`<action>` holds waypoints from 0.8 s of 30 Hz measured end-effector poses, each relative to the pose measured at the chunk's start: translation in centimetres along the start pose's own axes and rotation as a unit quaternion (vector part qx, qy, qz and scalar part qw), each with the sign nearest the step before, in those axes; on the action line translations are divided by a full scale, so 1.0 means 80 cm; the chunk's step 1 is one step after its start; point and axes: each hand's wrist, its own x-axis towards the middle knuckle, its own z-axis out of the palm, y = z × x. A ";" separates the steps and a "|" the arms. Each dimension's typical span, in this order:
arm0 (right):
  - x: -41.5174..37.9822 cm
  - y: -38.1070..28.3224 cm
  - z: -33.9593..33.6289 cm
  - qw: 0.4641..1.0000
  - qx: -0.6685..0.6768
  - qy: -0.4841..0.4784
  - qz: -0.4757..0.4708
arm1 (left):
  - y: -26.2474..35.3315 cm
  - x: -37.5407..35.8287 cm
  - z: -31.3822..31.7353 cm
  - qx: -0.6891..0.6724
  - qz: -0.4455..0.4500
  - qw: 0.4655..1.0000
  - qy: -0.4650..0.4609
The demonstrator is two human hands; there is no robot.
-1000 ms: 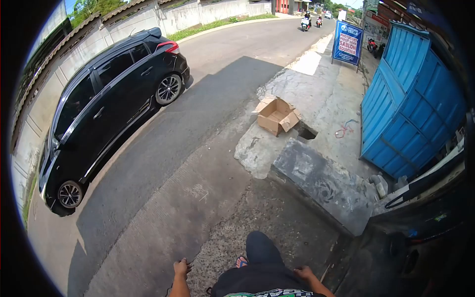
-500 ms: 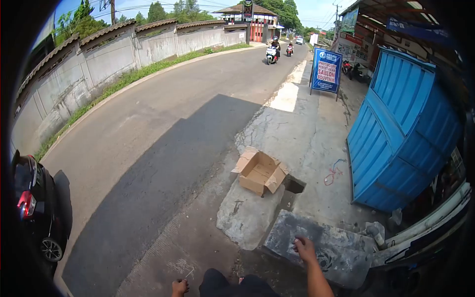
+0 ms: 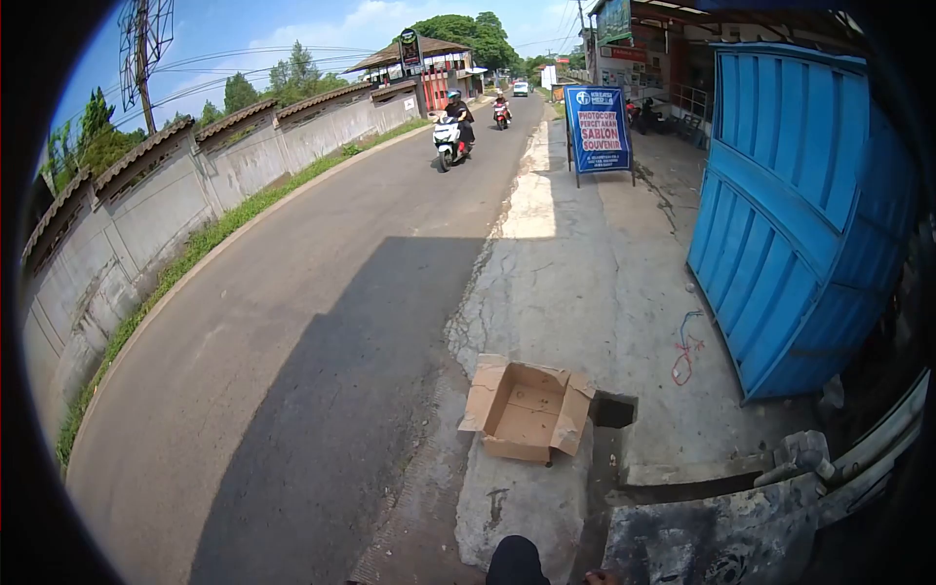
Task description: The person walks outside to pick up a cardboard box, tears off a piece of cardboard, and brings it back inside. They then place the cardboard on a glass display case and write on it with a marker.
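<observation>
An open cardboard box [image 3: 531,409] with its flaps folded outward sits on a concrete slab [image 3: 522,502] just ahead of me. It looks bare inside apart from small specks. Only a sliver of my right hand [image 3: 600,577] shows at the bottom edge, near a dark, stained slab [image 3: 717,536]; its fingers are mostly cut off. My left hand is out of the picture. One dark-clothed knee [image 3: 517,561] pokes up at the bottom, between the road side and the gutter.
An uncovered gutter hole [image 3: 614,410] lies right of the box. A blue metal gate panel [image 3: 780,224] stands on the right, with tangled string [image 3: 684,361] near it. Ahead is a blue signboard [image 3: 599,130]. A motorcycle rider [image 3: 452,132] comes along the road [image 3: 292,253].
My view has tilted up and moved forward, so the box appears lower and nearer. My left hand, earlier pinching a thin white stick, has left view. The motorcycles have come closer.
</observation>
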 end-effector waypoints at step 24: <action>0.656 -0.141 0.365 0.992 -0.071 0.096 0.033 | 0.381 0.308 0.118 0.270 -0.066 0.947 -0.162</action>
